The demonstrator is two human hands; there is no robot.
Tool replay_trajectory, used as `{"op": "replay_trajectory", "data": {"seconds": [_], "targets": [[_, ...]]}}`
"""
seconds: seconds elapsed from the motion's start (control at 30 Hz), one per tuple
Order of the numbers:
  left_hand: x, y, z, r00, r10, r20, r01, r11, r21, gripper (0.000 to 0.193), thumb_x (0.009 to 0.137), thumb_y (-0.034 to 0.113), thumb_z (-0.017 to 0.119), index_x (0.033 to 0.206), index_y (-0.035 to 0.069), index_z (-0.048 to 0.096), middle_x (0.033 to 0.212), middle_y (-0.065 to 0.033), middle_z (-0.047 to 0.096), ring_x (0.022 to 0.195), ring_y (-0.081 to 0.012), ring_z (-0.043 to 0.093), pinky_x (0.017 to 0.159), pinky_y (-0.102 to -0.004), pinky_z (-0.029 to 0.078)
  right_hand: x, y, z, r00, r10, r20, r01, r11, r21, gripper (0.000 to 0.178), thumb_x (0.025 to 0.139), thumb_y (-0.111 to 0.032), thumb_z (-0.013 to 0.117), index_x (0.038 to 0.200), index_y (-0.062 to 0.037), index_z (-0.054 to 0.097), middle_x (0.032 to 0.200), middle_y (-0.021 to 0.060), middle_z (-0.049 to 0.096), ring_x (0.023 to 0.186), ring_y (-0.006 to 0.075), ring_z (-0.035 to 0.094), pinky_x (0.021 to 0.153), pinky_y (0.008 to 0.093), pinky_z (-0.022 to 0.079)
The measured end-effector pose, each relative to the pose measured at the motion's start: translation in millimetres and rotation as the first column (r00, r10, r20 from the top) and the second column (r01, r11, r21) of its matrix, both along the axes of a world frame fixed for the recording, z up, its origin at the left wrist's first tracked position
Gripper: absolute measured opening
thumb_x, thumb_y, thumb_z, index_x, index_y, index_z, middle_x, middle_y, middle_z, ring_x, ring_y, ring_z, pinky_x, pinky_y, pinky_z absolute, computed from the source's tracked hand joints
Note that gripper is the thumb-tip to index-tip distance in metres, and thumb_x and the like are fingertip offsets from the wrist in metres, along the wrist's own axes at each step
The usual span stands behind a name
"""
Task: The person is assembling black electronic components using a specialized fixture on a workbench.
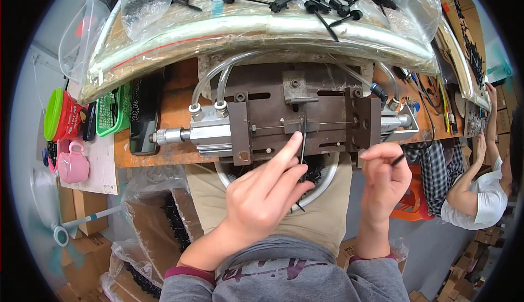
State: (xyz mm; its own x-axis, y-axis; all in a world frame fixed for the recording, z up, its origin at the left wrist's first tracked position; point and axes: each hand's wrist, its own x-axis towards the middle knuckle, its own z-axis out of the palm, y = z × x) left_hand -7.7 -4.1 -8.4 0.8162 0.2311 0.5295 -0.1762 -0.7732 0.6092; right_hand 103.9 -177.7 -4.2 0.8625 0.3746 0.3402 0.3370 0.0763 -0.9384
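My left hand [256, 198] reaches to the middle of a dark metal clamping fixture [267, 113], its index finger stretched out to a small block [297, 125]. A thin dark stem [304, 149] stands along that finger and runs down to my other fingertips, which appear to hold it; part of the grip is hidden. To the right of the fixture my right hand [383, 179] is raised with its fingers curled. A small black piece [398, 160] sticks out from them; the rest of it is hidden.
Black stemmed parts [278, 4] lie on a plastic-covered, padded-edge tray [262, 26] behind the fixture. Clear air hoses [204, 83] loop at its sides. A green basket [112, 111] and pink cup [73, 163] stand left. Another person [475, 198] works at right.
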Motion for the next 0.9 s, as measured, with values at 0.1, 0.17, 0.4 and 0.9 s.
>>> {"op": "replay_trajectory", "data": {"seconds": [0.1, 0.17, 0.4, 0.9], "targets": [[10, 0, -17, 1.0, -0.004, 0.023, 0.0, 0.98, 0.201, 0.029, 0.064, 0.013, 0.084, 0.085, 0.001, 0.068, 0.12, -0.0196, 0.066, 0.082, -0.0237, 0.071, 0.072, -0.0315, 0.058, -1, -3, 3, 0.969, 0.132, -0.207, -0.099, 0.982, 0.158, 0.033, 0.103, -0.028, 0.042, 0.089, -0.0007, 0.054, 0.064, -0.001, 0.042, 0.053, 0.0067, 0.035, 0.052, 0.0233, 0.028], [15, -3, -19, 0.999, 0.014, 0.044, -0.025, 0.967, 0.254, 0.028, 0.065, 0.015, 0.082, 0.086, 0.002, 0.068, 0.119, -0.0184, 0.067, 0.074, -0.0221, 0.069, 0.068, -0.0301, 0.055, -3, -1, 6, 0.954, 0.157, -0.256, -0.105, 0.973, 0.205, 0.039, 0.107, -0.032, 0.034, 0.089, -0.0017, 0.051, 0.066, 0.0004, 0.04, 0.053, 0.0079, 0.035, 0.051, 0.0237, 0.028], [23, -5, -10, 0.997, 0.08, -0.019, -0.063, 0.889, 0.454, 0.028, 0.067, 0.018, 0.081, 0.086, 0.003, 0.067, 0.118, -0.0168, 0.068, 0.058, -0.0156, 0.06, 0.056, -0.0266, 0.047, -5, 4, 17, 0.984, -0.062, 0.169, 0.086, 0.986, -0.142, 0.039, 0.102, -0.028, 0.046, 0.089, 0.0034, 0.065, 0.075, 0.0035, 0.05, 0.068, 0.0112, 0.046, 0.06, 0.0218, 0.034], [3, 4, 33, 0.969, -0.208, 0.135, 0.224, 0.967, -0.117, 0.032, 0.068, 0.007, 0.086, 0.097, 0.002, 0.074, 0.098, -0.0124, 0.072, 0.078, -0.0221, 0.07, 0.067, -0.0301, 0.058, 11, 27, 47, 0.783, 0.388, -0.487, -0.366, 0.919, 0.145, 0.012, 0.095, -0.007, 0.061, 0.101, 0.0038, 0.064, 0.072, 0.0065, 0.064, 0.048, 0.0075, 0.054, 0.043, 0.0183, 0.039]]}}
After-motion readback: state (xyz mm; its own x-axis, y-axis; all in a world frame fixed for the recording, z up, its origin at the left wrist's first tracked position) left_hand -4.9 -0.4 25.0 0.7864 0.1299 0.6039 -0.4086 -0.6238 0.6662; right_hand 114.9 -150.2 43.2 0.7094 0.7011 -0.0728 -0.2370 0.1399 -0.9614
